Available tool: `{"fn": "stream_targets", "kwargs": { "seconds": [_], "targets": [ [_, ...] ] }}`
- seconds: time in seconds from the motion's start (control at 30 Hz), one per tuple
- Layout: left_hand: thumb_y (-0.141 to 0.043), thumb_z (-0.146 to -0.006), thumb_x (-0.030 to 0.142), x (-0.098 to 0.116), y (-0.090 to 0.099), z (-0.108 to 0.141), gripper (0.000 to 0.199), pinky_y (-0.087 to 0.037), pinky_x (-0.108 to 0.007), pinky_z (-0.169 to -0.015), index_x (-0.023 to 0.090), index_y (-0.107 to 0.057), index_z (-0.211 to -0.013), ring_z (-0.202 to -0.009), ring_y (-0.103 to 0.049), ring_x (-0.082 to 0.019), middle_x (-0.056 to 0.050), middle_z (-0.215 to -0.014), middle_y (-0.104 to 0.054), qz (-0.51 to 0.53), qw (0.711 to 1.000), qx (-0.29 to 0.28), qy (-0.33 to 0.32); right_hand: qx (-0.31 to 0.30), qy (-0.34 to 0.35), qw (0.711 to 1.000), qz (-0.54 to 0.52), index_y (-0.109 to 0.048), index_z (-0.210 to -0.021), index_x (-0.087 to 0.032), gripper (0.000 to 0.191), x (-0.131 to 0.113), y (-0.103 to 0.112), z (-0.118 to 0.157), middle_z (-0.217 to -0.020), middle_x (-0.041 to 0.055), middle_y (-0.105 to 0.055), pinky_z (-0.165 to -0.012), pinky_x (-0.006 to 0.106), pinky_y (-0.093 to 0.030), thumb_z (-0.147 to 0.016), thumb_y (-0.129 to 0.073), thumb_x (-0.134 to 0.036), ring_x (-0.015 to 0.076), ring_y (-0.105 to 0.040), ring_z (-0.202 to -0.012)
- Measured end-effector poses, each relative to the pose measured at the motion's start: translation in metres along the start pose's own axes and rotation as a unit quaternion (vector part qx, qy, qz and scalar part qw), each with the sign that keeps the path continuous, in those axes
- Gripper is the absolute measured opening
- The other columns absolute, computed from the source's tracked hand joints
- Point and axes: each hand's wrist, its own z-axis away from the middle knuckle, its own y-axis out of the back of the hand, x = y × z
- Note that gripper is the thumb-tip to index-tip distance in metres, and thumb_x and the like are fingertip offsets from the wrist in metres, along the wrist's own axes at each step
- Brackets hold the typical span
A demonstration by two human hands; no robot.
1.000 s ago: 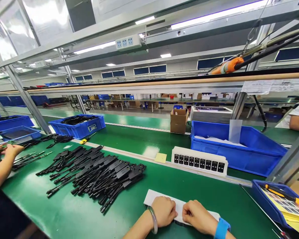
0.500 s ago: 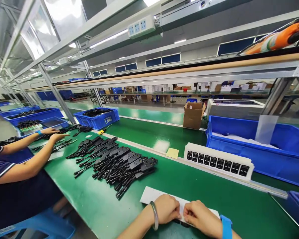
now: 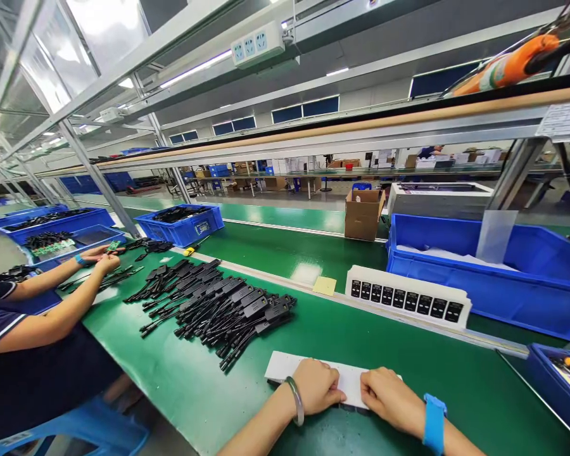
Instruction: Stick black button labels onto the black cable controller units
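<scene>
A long white strip [image 3: 351, 382], perhaps foam, lies on the green bench in front of me, with dark edges showing beneath its near side. My left hand [image 3: 316, 384], a bangle at its wrist, curls over the strip's middle with thumb and fingers together. Toward the strip's right end, my right hand [image 3: 388, 394], wearing a blue wristband, has its fingers bent against it. Bare white surface shows between the two hands. Beyond them stands a white holder [image 3: 464, 311] with a row of black pieces in it. To the left lies a pile of black cabled modules [image 3: 232, 304].
A co-worker's hands [image 3: 105, 258] hold a small green circuit board at left. Blue bins [image 3: 484, 297] stand at right and a blue crate [image 3: 183, 229] at back left. A yellow note [image 3: 323, 285] and cardboard box [image 3: 362, 215] sit beyond. An overhead rail crosses above.
My hands have moved apart along the white strip, baring more of its middle. The co-worker's hands have come together around a green circuit board. The view has shifted slightly.
</scene>
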Motion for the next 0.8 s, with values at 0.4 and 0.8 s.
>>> {"fn": "stream_targets", "kwargs": {
  "seconds": [0.4,0.8],
  "targets": [
    [-0.051,-0.084,0.056,0.024,-0.005,-0.021,0.041,-0.046,-0.030,-0.074,0.017,-0.063,-0.089,-0.089,-0.063,-0.023,-0.006,-0.093,-0.066,-0.015,0.998,0.015,-0.054,0.002,0.037,0.994,-0.105,-0.067,-0.075,-0.017,0.019,0.009,0.004,0.001,-0.072,0.0011,-0.070,-0.057,0.021,-0.036,-0.082,-0.050,-0.014,0.0135,-0.058,-0.066],
    [-0.054,-0.087,0.042,0.023,0.002,-0.037,0.027,-0.045,-0.029,-0.069,0.018,-0.066,-0.084,-0.084,-0.066,-0.023,-0.007,-0.090,-0.070,-0.033,0.996,-0.040,-0.073,0.008,0.033,0.998,-0.061,-0.069,-0.076,-0.015,0.016,0.033,0.014,0.005,-0.077,0.0063,-0.071,-0.061,0.024,-0.037,-0.079,-0.053,-0.012,0.0180,-0.062,-0.072]
  ]
}}
